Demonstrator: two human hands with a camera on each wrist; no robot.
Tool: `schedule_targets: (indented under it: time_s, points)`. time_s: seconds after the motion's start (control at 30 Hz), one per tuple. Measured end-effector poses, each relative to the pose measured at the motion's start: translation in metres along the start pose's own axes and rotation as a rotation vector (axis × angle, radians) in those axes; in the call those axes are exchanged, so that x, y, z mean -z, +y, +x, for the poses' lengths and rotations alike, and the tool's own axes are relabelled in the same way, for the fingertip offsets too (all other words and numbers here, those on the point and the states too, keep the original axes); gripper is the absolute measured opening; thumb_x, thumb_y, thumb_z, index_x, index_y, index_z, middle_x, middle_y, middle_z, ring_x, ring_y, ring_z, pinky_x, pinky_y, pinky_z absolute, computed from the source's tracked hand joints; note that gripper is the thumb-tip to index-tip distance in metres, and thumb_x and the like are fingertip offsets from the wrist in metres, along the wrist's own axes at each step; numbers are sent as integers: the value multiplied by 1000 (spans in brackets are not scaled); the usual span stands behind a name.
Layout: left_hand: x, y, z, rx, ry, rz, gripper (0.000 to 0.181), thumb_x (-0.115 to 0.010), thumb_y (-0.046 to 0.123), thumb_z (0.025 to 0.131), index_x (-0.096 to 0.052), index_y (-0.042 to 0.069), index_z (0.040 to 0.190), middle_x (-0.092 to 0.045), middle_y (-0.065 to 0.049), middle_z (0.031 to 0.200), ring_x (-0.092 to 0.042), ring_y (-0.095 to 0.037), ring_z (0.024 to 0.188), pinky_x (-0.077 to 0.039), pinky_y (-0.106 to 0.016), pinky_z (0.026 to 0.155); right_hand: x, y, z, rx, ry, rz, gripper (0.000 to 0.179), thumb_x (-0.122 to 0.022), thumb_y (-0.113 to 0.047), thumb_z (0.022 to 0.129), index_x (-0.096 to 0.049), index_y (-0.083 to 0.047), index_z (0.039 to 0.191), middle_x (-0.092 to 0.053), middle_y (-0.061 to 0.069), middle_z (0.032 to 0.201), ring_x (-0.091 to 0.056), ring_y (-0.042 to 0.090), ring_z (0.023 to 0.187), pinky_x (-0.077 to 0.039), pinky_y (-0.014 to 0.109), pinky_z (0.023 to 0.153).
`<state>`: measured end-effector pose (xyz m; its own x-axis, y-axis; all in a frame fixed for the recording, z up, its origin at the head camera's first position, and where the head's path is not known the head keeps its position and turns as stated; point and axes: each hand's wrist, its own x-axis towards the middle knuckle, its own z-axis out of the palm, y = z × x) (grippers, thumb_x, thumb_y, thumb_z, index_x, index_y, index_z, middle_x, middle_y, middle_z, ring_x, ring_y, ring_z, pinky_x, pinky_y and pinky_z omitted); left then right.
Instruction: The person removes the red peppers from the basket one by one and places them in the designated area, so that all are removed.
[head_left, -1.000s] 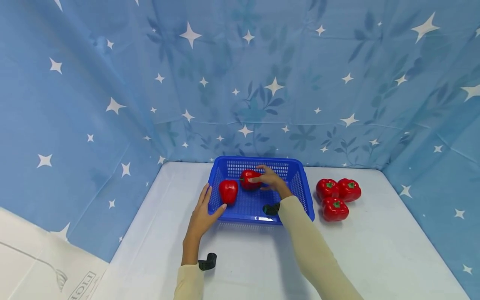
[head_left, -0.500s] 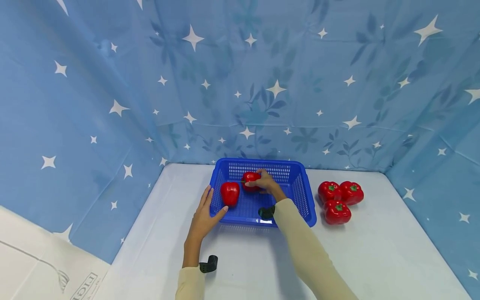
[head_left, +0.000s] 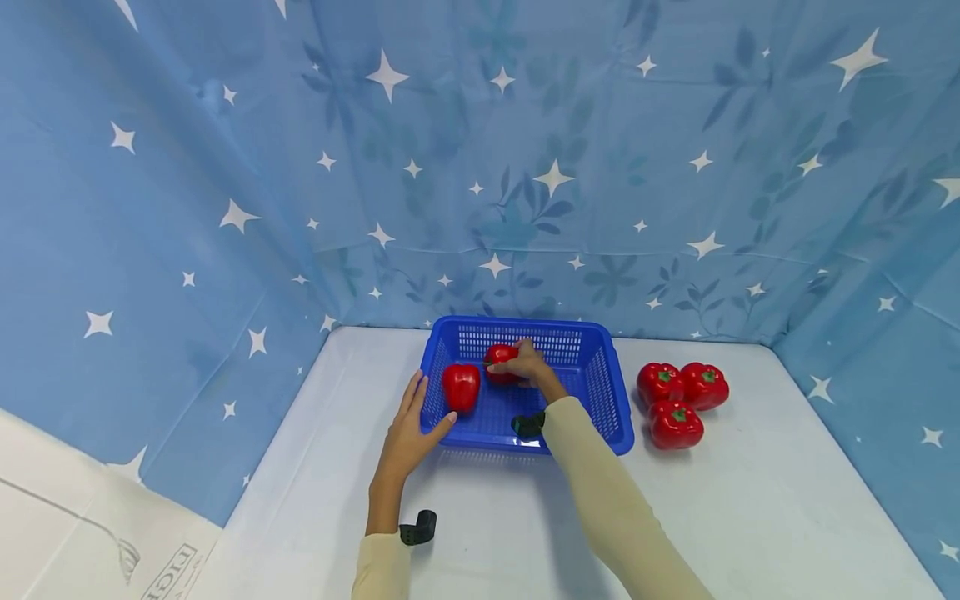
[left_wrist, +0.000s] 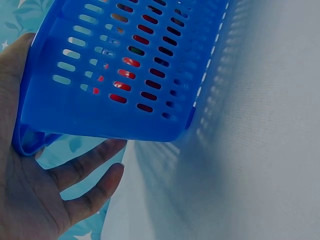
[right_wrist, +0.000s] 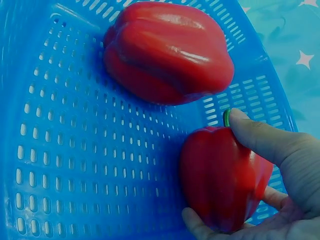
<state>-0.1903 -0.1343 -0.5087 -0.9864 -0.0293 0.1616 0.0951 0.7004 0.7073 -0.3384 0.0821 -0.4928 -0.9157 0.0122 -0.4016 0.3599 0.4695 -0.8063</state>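
Apparently I'm reading a placing step: the right hand (head_left: 527, 367) is pinching a red pepper (right_wrist: 215, 175) inside the blue basket (head_left: 480, 439); the left hand (head_left: 408, 435) is spreading its fingers beside it. Next is probably calling for gentle release.

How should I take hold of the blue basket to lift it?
I'd grip the blue basket by its rim at the short left and right ends, coming in from outside. The rim sticks out past the walls, giving an edge to hook under. On the right, perhaps come from above, since a red pepper lies close beside.
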Motion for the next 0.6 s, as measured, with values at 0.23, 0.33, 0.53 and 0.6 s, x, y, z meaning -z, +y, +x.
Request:
schedule_targets:
  time_s: [0.23, 0.33, 0.53, 0.6]
  points:
    - [-1, 1, -1, -2, -4, -2, 87, -51, 67, 76, -16, 27, 145, -4, 16, 150, -20, -26, 135, -31, -59, 95, 4, 0, -3, 3, -26, 52, 78, -78, -20, 68, -28, -9, 127, -38, 19, 127, -40, 38, 115, -47, 49, 84]
    - [-1, 0, -1, 2, 0, -3, 88, -51, 67, 75, -17, 27, 145, -5, 15, 150, -20, -26, 136, -30, -60, 95, 5, 1, -4, 5, -44, 79, 78, -78, -20, 69, -28, -8, 127, -38, 19, 127, -40, 37, 116, -47, 49, 84]
    - [-2, -1, -1, 16, -9, 5, 90, -48, 72, 73, -16, 28, 145, -4, 17, 150, -20, -25, 136, -28, -62, 95, 9, 3, -3, 12, -91, 120, 80, -78, -21, 69, -26, -9, 129, -35, 18, 130, -39, 38, 118, -46, 50, 85]
    - [-1, 0, 0, 16, -12, 5, 90, -47, 72, 73, -16, 28, 145, -4, 18, 149, -19, -25, 136, -27, -62, 95, 11, 3, -2, 14, -101, 134, 81, -78, -21, 69, -26, -11, 130, -34, 18, 131, -38, 38, 119, -46, 50, 86]
